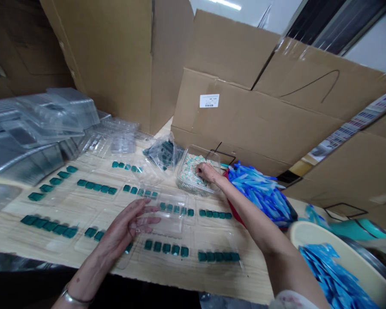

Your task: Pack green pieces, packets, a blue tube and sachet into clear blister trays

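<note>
My left hand (133, 219) is over the middle of the table, its fingers curved around the near-left edge of a clear plastic tray (172, 223). This see-through tray sits above other trays, and dark green pieces show dimly through it. Reaching far forward, my right hand (206, 171) dips into a clear plastic container (184, 182) full of small white and mint-green pieces (191, 165). Its fingertips are pinched together among them; what they hold is too small to make out. Rows of dark green square pieces (166, 249) lie in shallow clear trays across the table.
Stacked clear plastic trays (45, 120) stand at the left. Behind is a plastic bag (165, 152) of dark green pieces. On the right are a red basin (234, 210) with blue packets (260, 193), a cream tub (304, 234) and a teal bottle (357, 229). Cardboard (238, 124) walls the back.
</note>
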Action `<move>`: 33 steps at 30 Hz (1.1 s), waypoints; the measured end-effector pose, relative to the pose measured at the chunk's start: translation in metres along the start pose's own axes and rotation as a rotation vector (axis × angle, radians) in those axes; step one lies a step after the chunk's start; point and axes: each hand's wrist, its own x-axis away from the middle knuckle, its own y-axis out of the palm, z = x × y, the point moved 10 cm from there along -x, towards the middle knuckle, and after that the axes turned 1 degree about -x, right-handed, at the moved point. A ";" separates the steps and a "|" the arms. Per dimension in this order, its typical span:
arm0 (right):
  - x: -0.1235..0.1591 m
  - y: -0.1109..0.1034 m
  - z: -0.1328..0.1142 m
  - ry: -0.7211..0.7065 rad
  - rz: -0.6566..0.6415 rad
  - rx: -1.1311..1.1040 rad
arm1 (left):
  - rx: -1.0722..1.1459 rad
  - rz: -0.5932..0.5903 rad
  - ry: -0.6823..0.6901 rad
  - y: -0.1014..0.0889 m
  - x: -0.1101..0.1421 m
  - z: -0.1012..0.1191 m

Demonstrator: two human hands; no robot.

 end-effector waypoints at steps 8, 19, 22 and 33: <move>0.005 -0.011 0.008 0.042 0.051 -0.053 | 0.003 0.004 0.006 -0.005 0.000 0.000; -0.009 -0.006 0.023 0.113 -0.061 -0.200 | 0.003 -0.001 -0.006 -0.003 0.000 -0.001; -0.013 0.000 0.018 0.105 -0.100 -0.157 | 0.008 -0.006 -0.001 -0.002 0.002 -0.001; 0.000 0.004 0.000 0.075 -0.056 0.064 | 0.016 0.017 -0.020 -0.006 0.002 -0.001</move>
